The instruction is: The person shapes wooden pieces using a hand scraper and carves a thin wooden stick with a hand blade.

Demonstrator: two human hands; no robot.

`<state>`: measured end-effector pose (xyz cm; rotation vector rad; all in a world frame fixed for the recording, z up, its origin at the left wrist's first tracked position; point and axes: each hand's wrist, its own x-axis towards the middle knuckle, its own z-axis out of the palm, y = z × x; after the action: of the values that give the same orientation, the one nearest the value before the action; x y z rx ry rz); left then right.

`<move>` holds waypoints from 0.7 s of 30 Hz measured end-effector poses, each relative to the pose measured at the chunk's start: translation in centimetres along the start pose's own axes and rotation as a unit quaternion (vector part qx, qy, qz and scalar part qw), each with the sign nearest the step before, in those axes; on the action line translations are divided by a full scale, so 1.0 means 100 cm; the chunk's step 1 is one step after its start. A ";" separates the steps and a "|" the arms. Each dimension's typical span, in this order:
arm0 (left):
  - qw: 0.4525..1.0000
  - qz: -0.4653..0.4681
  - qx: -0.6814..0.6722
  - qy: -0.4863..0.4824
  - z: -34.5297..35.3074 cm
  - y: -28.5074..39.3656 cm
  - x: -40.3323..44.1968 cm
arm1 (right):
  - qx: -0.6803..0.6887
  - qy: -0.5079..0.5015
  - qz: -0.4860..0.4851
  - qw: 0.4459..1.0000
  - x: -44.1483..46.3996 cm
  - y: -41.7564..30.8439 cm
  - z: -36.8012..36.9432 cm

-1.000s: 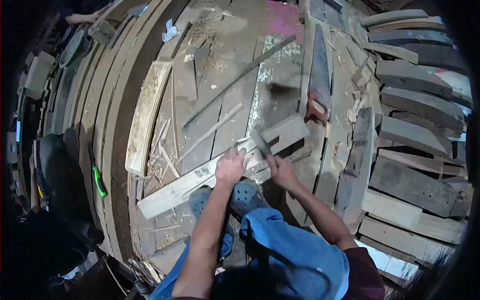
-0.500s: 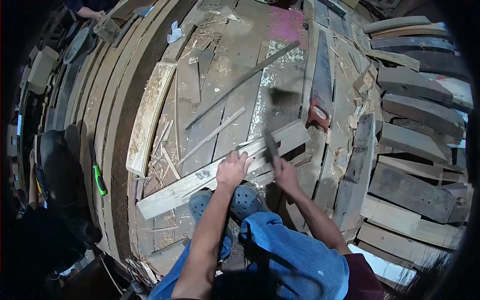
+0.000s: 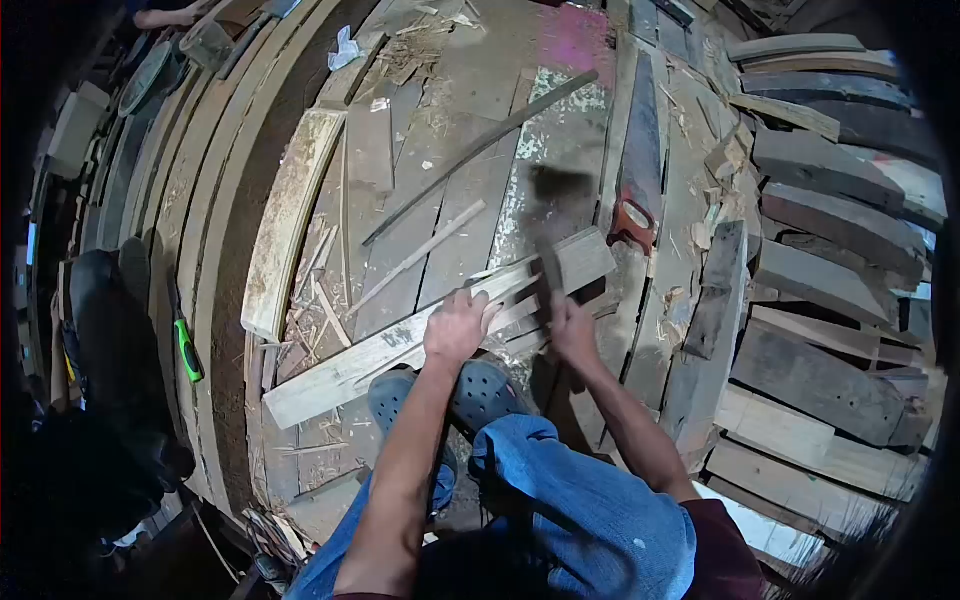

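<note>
Pale board (image 3: pixel 335 376) lies aslant under the left hand (image 3: pixel 457 327), one end out to that hand's near left, the other a little beyond and right of the right hand (image 3: pixel 573 332). The left hand is clenched on the board, its fingers bent over the far side. The right hand grasps a dark-bladed tool (image 3: pixel 550 270), whose blurred blade stands across the board just beyond the knuckles; whether they touch cannot be told. Grey clogs (image 3: pixel 487 388) sit just on the near side of the left hand, close to the board. Beyond the left hand, a thin pale stick (image 3: pixel 420 255) and, farther off, a long dark strip (image 3: pixel 480 158) lie on the plank floor (image 3: pixel 490 65). A saw (image 3: pixel 641 135) with a red handle (image 3: pixel 631 238) lies beyond the right hand and a little to its right, while farther right is a stack of timber (image 3: pixel 815 378). Well to the left of the left hand are a stained board (image 3: pixel 290 225) beside wood scraps (image 3: pixel 330 312) and, farther out on thick timbers (image 3: pixel 203 240), a green-handled tool (image 3: pixel 187 350)
</note>
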<state>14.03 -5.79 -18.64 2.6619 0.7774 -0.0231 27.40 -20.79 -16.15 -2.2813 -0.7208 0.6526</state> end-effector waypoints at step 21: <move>1.000 -0.004 0.012 -0.001 0.001 0.000 0.000 | 0.080 -0.009 0.081 0.993 0.003 -0.007 -0.004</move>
<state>14.03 -5.76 -18.73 2.6807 0.7920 -0.0370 27.68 -20.34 -15.44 -2.2025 -0.4754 0.7783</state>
